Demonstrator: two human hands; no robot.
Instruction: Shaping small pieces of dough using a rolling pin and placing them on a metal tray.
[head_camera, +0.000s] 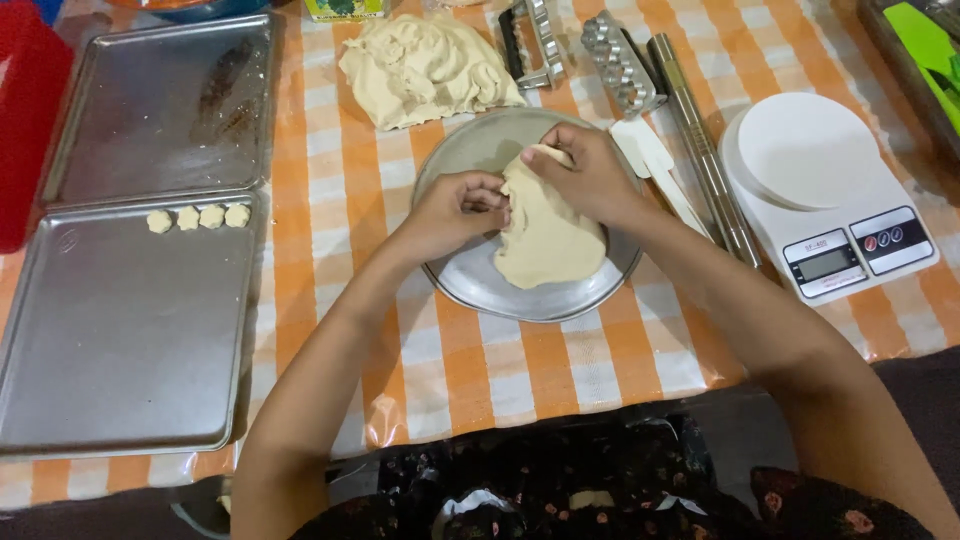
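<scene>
Pale flattened dough (548, 235) lies on the round metal plate (470, 285); your left hand (455, 207) and right hand (590, 172) each pinch its upper edge closed, seemingly mid-shaping. Next, work gently to avoid tearing.

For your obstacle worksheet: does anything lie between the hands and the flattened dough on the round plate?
Nothing visible does. The left hand and right hand already touch the flattened dough on the round plate, gripping its upper edge.
</scene>
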